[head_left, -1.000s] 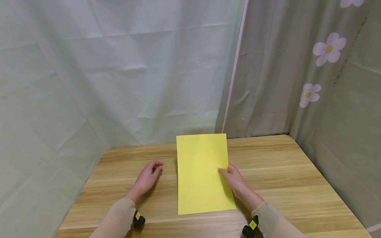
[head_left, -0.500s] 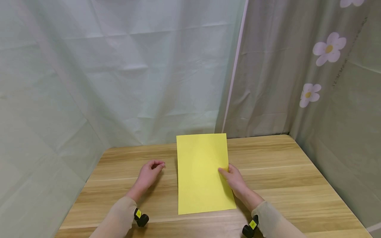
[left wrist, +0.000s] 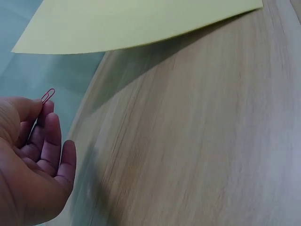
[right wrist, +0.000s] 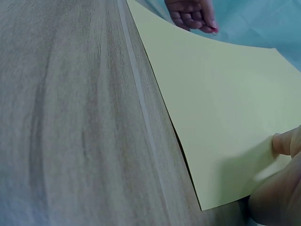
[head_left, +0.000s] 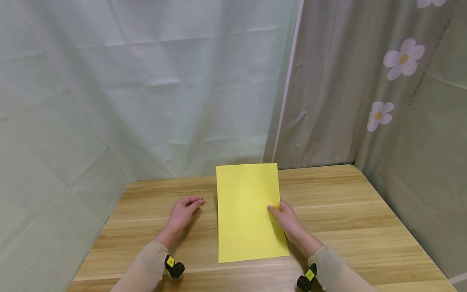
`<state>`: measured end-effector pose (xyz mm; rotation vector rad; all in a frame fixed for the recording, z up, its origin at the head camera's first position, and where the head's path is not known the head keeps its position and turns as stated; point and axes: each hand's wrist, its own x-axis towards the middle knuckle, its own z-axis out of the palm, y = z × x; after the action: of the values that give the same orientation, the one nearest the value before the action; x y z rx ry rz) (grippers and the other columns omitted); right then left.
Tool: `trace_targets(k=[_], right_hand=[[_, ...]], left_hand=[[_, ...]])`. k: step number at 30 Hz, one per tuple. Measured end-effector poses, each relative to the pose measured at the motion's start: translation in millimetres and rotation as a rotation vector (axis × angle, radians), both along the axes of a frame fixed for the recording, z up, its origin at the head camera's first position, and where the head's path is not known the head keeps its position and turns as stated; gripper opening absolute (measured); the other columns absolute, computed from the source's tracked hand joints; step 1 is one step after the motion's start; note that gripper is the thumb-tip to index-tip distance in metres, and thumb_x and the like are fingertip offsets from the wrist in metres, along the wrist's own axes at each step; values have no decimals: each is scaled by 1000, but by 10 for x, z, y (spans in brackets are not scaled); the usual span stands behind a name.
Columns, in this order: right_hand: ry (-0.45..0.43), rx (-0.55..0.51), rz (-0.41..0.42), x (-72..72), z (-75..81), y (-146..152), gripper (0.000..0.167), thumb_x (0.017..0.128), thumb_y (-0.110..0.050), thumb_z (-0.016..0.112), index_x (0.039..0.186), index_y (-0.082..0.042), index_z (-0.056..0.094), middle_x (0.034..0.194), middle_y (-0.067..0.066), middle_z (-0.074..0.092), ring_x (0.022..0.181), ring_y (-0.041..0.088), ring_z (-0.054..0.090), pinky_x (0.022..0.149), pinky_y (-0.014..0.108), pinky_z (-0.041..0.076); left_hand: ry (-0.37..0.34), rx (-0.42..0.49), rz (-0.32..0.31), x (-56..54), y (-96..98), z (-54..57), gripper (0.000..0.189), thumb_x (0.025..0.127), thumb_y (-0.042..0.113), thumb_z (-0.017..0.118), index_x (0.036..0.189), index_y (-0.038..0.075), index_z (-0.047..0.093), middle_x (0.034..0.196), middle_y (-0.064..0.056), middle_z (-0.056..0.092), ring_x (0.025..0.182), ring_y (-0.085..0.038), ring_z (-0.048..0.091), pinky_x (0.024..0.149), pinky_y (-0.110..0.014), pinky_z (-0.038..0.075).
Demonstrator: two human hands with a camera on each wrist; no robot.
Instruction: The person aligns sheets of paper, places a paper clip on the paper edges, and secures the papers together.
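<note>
"What did we get from the left wrist view?"

"There we made out a red paper clip point(left wrist: 49, 95) pinched by thumb and forefinger of the left hand point(left wrist: 28, 165), its loop poking out and the other fingers loosely curled. From the head it was only a tiny glint."

"And the yellow sheet point(head_left: 246, 219)?"

"From above it looked flat; both wrist views showed us its bowed edge, raised over a shadow. The right hand point(head_left: 288, 223) gripped its right edge, thumb on the face. We couldn't tell how the fingers behind lay."

"Had anything changed?"

"A second earlier we saw no clip at those fingertips; now it stuck out towards the sheet, which had hardly shifted."

"Where did that leave things?"

"We had the sheet over the middle of the wood-grained table point(head_left: 365, 231), its top overlapping the far edge from our angle, and the clip between it and the table's left edge. Pale cloth point(head_left: 164, 101) hung beyond the far edge, with white flowers point(head_left: 403, 59) past the far right corner."
</note>
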<state>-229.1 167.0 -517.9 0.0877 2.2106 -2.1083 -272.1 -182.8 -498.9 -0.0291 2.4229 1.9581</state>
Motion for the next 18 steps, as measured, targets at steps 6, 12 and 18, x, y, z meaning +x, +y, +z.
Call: trace_targets(k=[6, 12, 18], right_hand=[[3, 10, 2, -18, -30, 2, 45, 106, -19, 58, 144, 2, 50, 147, 20, 51, 138, 36, 42, 117, 59, 28], [-2, 12, 0, -17, -30, 2, 47, 106, -21, 59, 144, 4, 48, 150, 24, 47, 143, 41, 36, 118, 60, 24], [-11, 6, -19, -17, -36, 0, 43, 105, -21, 59, 140, 3, 51, 137, 19, 57, 127, 34, 50, 111, 56, 37]], left_hand=[[-27, 68, 21, 10, 34, 20, 31, 102, 11, 64, 125, -9, 65, 120, -15, 70, 107, -20, 64, 91, -30, 56], [-48, 88, 32, -10, 60, 35, 32, 102, 10, 63, 128, -9, 62, 119, -12, 71, 115, -29, 61, 93, -33, 55], [-58, 129, 36, -40, 83, 65, 31, 102, 10, 63, 127, -9, 63, 120, -13, 72, 120, -32, 60, 92, -29, 55]])
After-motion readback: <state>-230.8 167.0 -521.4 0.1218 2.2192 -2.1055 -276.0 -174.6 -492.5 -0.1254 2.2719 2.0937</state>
